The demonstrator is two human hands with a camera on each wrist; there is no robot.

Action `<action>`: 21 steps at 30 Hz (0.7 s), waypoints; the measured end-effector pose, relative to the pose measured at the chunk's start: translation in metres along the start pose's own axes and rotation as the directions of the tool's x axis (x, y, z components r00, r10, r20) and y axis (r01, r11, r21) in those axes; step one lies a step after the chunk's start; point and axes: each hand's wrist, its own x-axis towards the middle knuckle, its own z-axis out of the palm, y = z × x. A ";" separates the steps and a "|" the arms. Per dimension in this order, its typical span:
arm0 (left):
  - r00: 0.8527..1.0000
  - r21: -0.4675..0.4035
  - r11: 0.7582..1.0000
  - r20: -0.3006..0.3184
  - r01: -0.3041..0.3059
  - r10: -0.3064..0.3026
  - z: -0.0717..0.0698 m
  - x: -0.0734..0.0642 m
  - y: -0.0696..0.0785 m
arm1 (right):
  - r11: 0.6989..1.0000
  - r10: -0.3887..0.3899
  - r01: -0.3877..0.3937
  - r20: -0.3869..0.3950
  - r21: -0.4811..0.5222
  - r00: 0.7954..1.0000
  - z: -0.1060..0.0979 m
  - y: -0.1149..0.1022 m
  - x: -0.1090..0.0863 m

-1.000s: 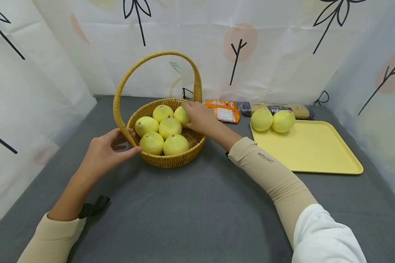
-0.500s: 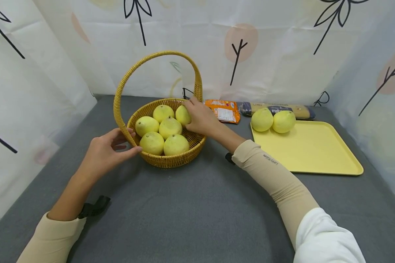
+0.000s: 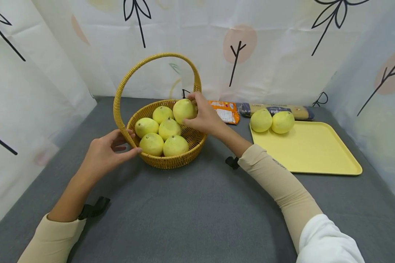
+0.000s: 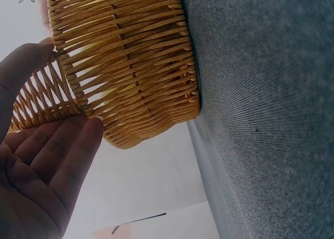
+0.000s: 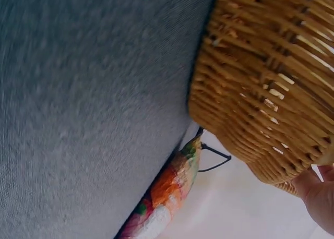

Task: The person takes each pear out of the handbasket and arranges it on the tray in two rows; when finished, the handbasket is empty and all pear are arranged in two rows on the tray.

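Head view: R hand (image 3: 206, 115) grips yellow fruit (image 3: 183, 110), just raised over basket (image 3: 171, 163); seemingly freed; L hand (image 3: 106, 152) pinches handle (image 3: 119, 93).

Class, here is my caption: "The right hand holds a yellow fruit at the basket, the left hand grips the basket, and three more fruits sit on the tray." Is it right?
Not quite: the tray's count is wrong. The head view shows two fruits on the tray. The right hand does hold a yellow fruit, and the left hand grips the basket.
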 end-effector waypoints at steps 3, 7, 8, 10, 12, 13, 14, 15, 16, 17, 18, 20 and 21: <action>1.000 -0.006 1.000 0.000 0.000 0.000 0.000 0.000 0.000 | 0.994 0.018 -0.017 -0.003 0.107 1.000 -0.002 -0.001 -0.002; 1.000 -0.007 1.000 -0.001 0.002 -0.002 0.000 0.000 0.000 | 0.985 0.027 -0.027 0.004 0.172 1.000 -0.004 -0.003 -0.003; 1.000 -0.008 1.000 -0.001 0.002 -0.002 0.000 0.000 0.000 | 0.984 0.029 -0.030 0.007 0.178 1.000 -0.005 -0.004 -0.003; 1.000 -0.007 1.000 -0.002 0.002 -0.002 0.000 0.000 0.000 | 0.979 0.035 -0.036 0.010 0.199 0.999 -0.006 -0.005 -0.004; 1.000 -0.007 1.000 -0.002 0.001 -0.001 0.000 0.000 0.000 | 0.972 0.045 -0.047 0.015 0.232 0.999 -0.007 -0.006 -0.005; 1.000 -0.007 1.000 -0.001 0.000 0.000 0.001 0.000 -0.001 | 0.967 0.049 -0.052 0.016 0.248 0.999 -0.007 -0.006 -0.005; 1.000 -0.007 1.000 -0.001 -0.002 0.002 0.001 0.000 -0.001 | 0.963 0.051 -0.054 0.016 0.265 0.999 -0.007 -0.006 -0.006; 1.000 -0.007 1.000 -0.001 -0.003 0.003 0.001 0.000 -0.001 | 0.958 0.053 -0.056 0.017 0.281 0.998 -0.007 -0.006 -0.006; 1.000 -0.007 1.000 -0.001 -0.005 0.005 0.001 0.000 -0.002 | 0.953 0.051 -0.054 0.018 0.299 0.999 -0.006 -0.006 -0.006; 1.000 -0.007 1.000 -0.001 -0.008 0.008 0.001 0.000 -0.002 | 0.948 0.049 -0.053 0.019 0.315 0.999 -0.006 -0.006 -0.006; 1.000 -0.008 1.000 -0.002 -0.011 0.011 0.001 0.000 -0.003 | 0.944 0.044 -0.049 0.020 0.327 0.999 -0.005 -0.006 -0.006; 1.000 -0.010 1.000 -0.006 -0.016 0.016 0.001 0.000 -0.003 | 0.937 0.044 -0.049 0.023 0.347 0.999 -0.004 -0.007 -0.006; 1.000 -0.010 1.000 -0.008 -0.018 0.018 0.001 0.000 -0.003 | 0.934 0.048 -0.054 0.025 0.354 0.999 -0.003 -0.007 -0.006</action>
